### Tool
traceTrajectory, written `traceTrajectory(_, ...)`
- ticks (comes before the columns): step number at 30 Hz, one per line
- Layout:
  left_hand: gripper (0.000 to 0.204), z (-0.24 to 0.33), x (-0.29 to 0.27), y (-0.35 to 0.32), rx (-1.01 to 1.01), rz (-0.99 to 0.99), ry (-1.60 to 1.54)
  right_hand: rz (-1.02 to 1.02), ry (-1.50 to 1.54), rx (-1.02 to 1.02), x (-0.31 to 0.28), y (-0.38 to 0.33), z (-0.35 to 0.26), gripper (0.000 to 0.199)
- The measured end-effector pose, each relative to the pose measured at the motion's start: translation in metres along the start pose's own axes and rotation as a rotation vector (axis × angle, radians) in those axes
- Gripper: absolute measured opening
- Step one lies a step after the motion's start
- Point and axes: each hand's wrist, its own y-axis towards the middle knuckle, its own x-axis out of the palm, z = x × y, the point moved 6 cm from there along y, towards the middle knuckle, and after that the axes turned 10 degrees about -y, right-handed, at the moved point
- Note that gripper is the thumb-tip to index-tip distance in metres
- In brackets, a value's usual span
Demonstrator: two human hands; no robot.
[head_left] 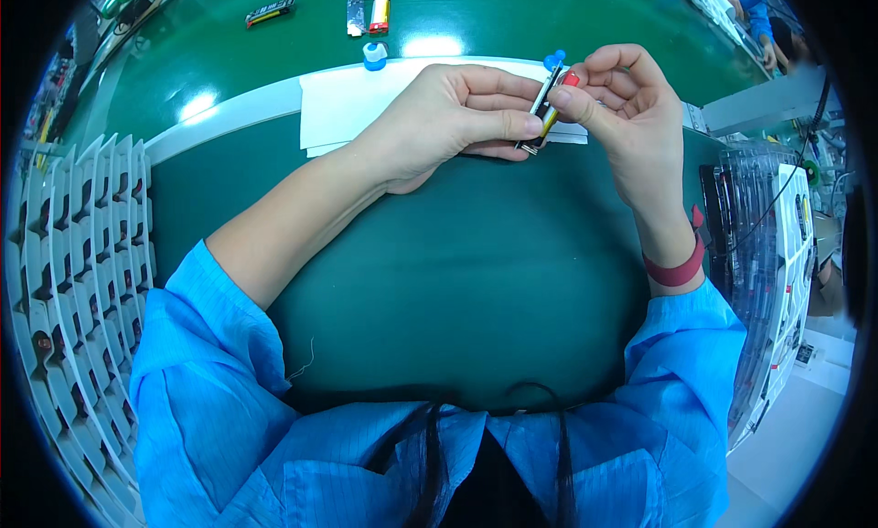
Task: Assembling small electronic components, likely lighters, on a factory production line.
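Above the far part of the dark green work mat (439, 281), both hands meet around a small electronic assembly (545, 94). It is a thin, narrow dark piece with a pale edge, held tilted. Against its right side lies a small yellow battery cell (550, 119) with a red end. My left hand (444, 117) is closed, its thumb pressing on the assembly's lower part. My right hand (626, 103) pinches the battery's red end between thumb and index finger, the other fingers curled. Fingers hide part of both pieces. White paper (343, 103) lies beneath and behind my left hand.
Beyond a pale rail, a glossy green surface (512, 21) holds a silver-grey board (356, 14), a red-yellow battery piece (380, 14) and a dark one (270, 12). A blue-white object (375, 56) stands near the rail. White slotted trays (82, 254) stand left; stacked clear trays (754, 245) right.
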Motion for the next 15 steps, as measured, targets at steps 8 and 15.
traceTrajectory(8, 0.033, -0.002, 0.0, 0.003, 0.006, -0.004, 0.002, -0.003, -0.034, -0.02, -0.001, 0.002, 0.002, 0.032)
traceTrajectory(15, 0.036, -0.002, 0.017, -0.006, 0.211, -0.016, 0.375, 0.071, -0.176, -0.092, 0.006, -0.005, -0.012, 0.034)
